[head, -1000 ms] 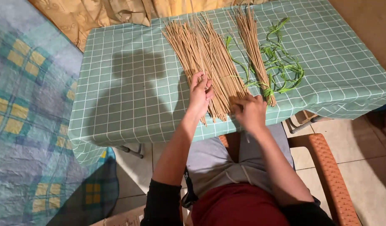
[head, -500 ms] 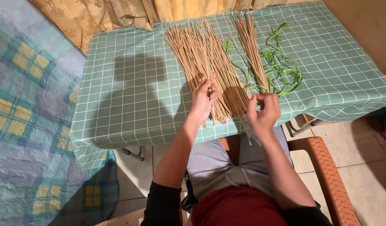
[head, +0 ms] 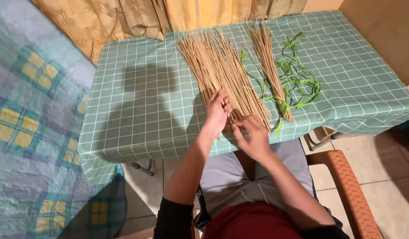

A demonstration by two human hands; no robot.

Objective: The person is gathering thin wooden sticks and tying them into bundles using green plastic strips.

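A wide fan of thin tan sticks [head: 215,66] lies on the green checked tablecloth [head: 142,106]. My left hand [head: 218,110] rests on the near ends of this fan, fingers pinching some sticks. My right hand [head: 251,132] is beside it at the table's front edge, fingers closed around the ends of a few sticks. To the right lies a narrower bundle of sticks [head: 270,62], tied near its lower end with a green strip [head: 284,107]. Loose green leaf strips [head: 299,77] curl around that bundle.
Beige curtains [head: 138,17] hang behind the table. A blue and yellow checked cover [head: 27,115] fills the left side. An orange chair arm [head: 350,190] is at my right, above a tiled floor [head: 386,177]. A wall [head: 381,31] stands at the far right.
My right hand has moved left from the tied bundle to the near ends of the wide fan, beside my left hand. The left hand has stayed on the fan.
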